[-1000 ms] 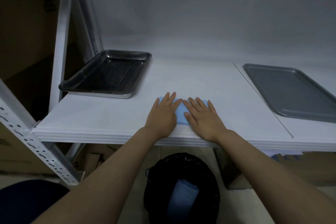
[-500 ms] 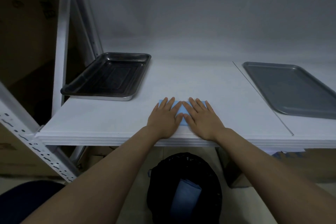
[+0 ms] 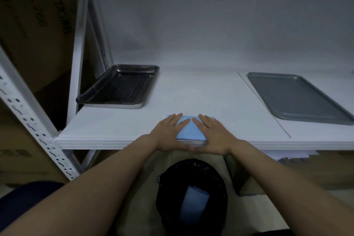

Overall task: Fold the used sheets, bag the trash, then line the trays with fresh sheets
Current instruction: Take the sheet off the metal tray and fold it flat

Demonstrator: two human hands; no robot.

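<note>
Status of task, judged from the head view.

Folding: one folded blue sheet (image 3: 188,130) lies on the white shelf (image 3: 191,97), at its near edge, centre. Left hand (image 3: 166,132) and right hand (image 3: 214,133) both lie flat on it, palms down, fingers spread, left hand on its left part, right hand on its right part. Neither hand grips anything; they press. The thumbs at the shelf lip are blurred, so I cannot tell whether they hook under the sheet's near edge. Reads as flattening the last crease, or starting to slide the sheet off the edge.

Bagging: black-lined trash bin (image 3: 191,193) stands on the floor directly below the hands. A second folded blue sheet (image 3: 193,205) already sits inside it. So one used sheet is bagged, and the one on the shelf is not yet.

Lining: dark steel tray (image 3: 122,86) at far left and flat grey tray (image 3: 295,97) at right, both well apart from the sheet. Both bare, no liner in either. No fresh sheets identifiable in view; pale paper edges under the shelf at right are too unclear to name.

Judgement: roughly halfway. Left: drop this sheet, close the bag, line both trays.
</note>
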